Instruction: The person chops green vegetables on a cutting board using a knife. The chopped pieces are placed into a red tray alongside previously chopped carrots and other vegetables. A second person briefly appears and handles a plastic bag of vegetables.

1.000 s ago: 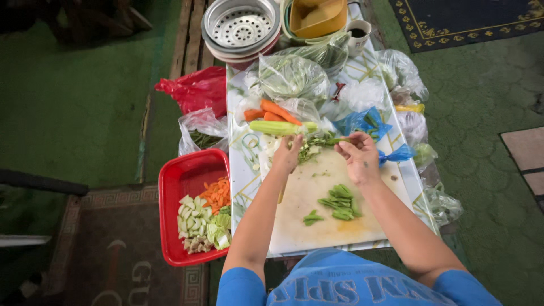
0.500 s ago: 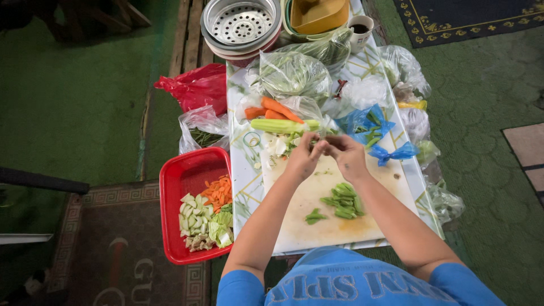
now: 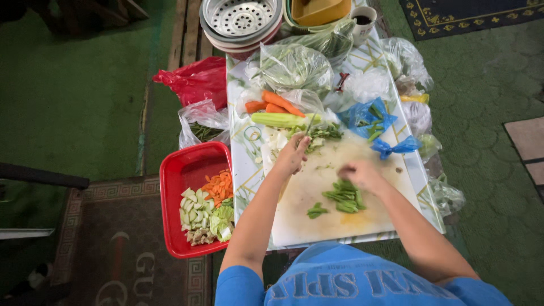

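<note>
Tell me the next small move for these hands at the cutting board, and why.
Probably the left hand should draw one more green bean from the loose bunch at the far edge of the cutting board. It already reaches there, while the right hand rests on the pile of cut bean pieces mid-board, blurred. The uncut bunch looks like what remains to be worked.

Two hands over one cutting board (image 3: 340,221), one red tray (image 3: 175,181) lower left, two carrots (image 3: 277,103) centre, one cup (image 3: 363,17) and one metal steamer (image 3: 241,17) up top.
</note>
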